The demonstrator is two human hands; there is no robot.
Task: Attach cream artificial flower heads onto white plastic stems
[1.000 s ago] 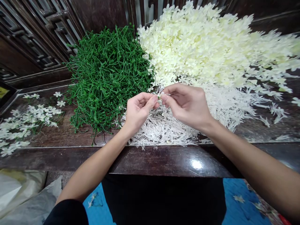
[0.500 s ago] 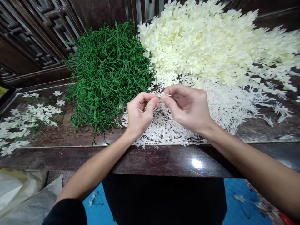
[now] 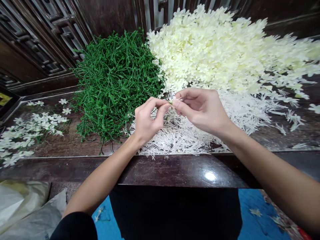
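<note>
My left hand (image 3: 148, 120) and my right hand (image 3: 201, 108) meet fingertip to fingertip above the dark wooden table (image 3: 175, 171). Between their pinched thumbs and forefingers sits a tiny white flower piece (image 3: 172, 101), mostly hidden by the fingers. Below the hands lies a spread of thin white stamen sprigs (image 3: 180, 138). A heap of green plastic stems (image 3: 115, 81) is to the left of the hands, and a big pile of cream artificial petals (image 3: 220, 53) rises behind the right hand.
Several finished white flowers on green stems (image 3: 27, 131) lie at the table's left end. Carved dark wooden panels (image 3: 37, 36) close off the back. Plastic bags (image 3: 25, 206) sit at lower left, blue cloth (image 3: 260, 216) on my lap.
The hands stay joined at the fingertips; the left fingers have curled a little tighter round the small piece. The view has shifted slightly.
</note>
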